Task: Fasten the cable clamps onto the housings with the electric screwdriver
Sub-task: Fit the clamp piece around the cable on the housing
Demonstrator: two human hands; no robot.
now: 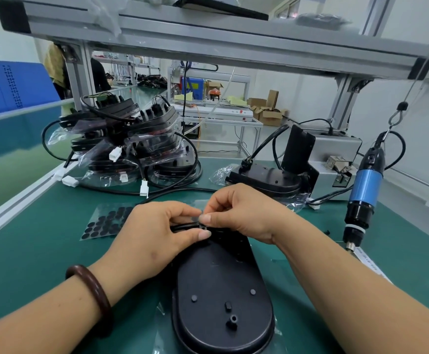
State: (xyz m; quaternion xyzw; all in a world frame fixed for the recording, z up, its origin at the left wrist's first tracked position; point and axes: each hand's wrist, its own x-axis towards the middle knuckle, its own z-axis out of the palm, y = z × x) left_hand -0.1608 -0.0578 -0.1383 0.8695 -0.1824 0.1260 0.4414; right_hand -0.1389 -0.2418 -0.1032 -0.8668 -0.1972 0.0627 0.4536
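A black oval housing [221, 297] lies flat on the green mat in front of me, its far end under my hands. My left hand [154, 236] grips the black cable [182, 227] where it enters the housing. My right hand [244, 213] pinches a small black cable clamp [204, 226] against the cable with thumb and forefinger. The electric screwdriver [365, 195], blue and black, hangs from a hook at the right, tip down, untouched.
A pile of bagged housings with cables and white connectors [131, 141] sits at the back left. One more housing [267, 178] lies behind my hands beside a grey metal box [335, 162]. A sheet of black round pads [103, 222] lies at the left.
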